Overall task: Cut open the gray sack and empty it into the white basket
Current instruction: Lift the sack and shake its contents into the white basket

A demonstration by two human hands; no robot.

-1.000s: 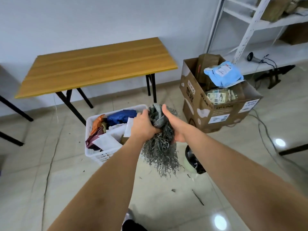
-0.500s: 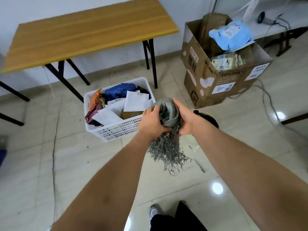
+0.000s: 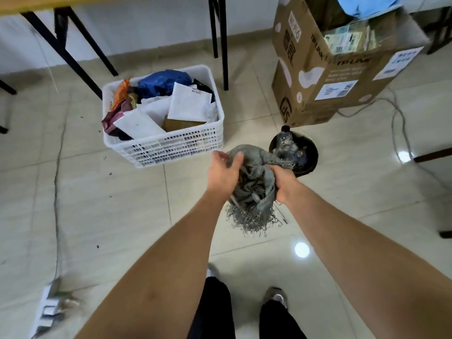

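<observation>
- Sack (image 3: 254,177) is now bunched between both hands, held low in front of the person and just short of a dark round bin (image 3: 299,152) with a plastic bottle in it; a second ago it was held up close to the white basket (image 3: 166,148), so it has come down and to the right, away from the basket
- Left hand (image 3: 223,176) has loosened: a moment ago it was clenched round the fabric, now its fingers (image 3: 236,160) are spread and only lightly curved, resting against the upper left of the bundle rather than closing on it
- Right hand (image 3: 283,183) keeps its grip, fingers curled round the right side of the crumpled cloth, frayed threads hanging below it
- Basket holds white mailers, a blue bag and other parcels, heaped to its rim; the sack looks limp, so I judge the emptying done
- Since the bundle is now beside the bin, my guess is the spent sack is being wadded up for discarding, though that is not certain
- Cardboard box (image 3: 342,77) stands behind the bin, well apart from the hands
</observation>
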